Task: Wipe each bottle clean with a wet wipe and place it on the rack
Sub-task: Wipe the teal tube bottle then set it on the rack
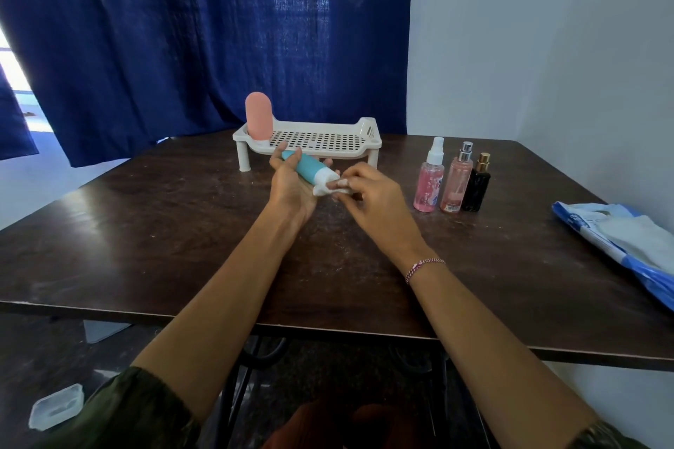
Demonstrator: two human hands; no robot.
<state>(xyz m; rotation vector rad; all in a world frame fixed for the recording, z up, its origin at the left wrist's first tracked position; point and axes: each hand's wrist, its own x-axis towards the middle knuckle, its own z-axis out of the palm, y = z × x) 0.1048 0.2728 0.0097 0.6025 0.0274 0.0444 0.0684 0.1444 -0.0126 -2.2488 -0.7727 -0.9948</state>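
My left hand [291, 182] holds a teal bottle [307, 167] with a white cap, lying tilted across the palm above the table, cap toward the right. My right hand [368, 193] pinches a small white wet wipe [333, 189] against the bottle's cap end. Behind the hands stands a white perforated rack [321, 142] on short legs. A pink rounded bottle [258, 115] stands upright on the rack's left end. To the right, three spray bottles stand in a row on the table: a pink one with a white sprayer [429, 181], a pale pink one [456, 183] and a black one [477, 187].
A blue and white wipes pack [627, 241] lies at the right edge of the dark wooden table [182, 230]. A dark blue curtain [204, 29] hangs behind the table. A clear plastic lid [56, 406] lies on the floor at lower left.
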